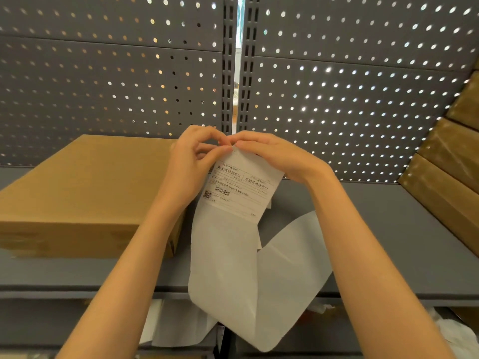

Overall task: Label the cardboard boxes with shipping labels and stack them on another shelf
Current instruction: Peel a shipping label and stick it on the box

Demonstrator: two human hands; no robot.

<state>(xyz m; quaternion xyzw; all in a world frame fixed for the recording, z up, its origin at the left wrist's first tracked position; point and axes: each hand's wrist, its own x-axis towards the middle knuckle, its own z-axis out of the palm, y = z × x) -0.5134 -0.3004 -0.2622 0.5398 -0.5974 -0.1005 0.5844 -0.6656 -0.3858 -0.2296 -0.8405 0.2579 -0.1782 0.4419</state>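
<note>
A white shipping label [242, 186] with a barcode and printed text is held up in front of me above the grey shelf [375, 244]. My left hand [191, 164] and my right hand [274, 156] both pinch its top edge, fingertips close together. A long strip of white backing paper [233, 268] hangs down from the label and curls below the shelf edge. A flat cardboard box [85, 190] lies on the shelf to the left, just beside my left wrist.
Several cardboard boxes [451, 161] are stacked at the right end of the shelf. A grey perforated back panel [350, 99] rises behind. Below the shelf edge lie white paper scraps [176, 325] and crumpled plastic [456, 330].
</note>
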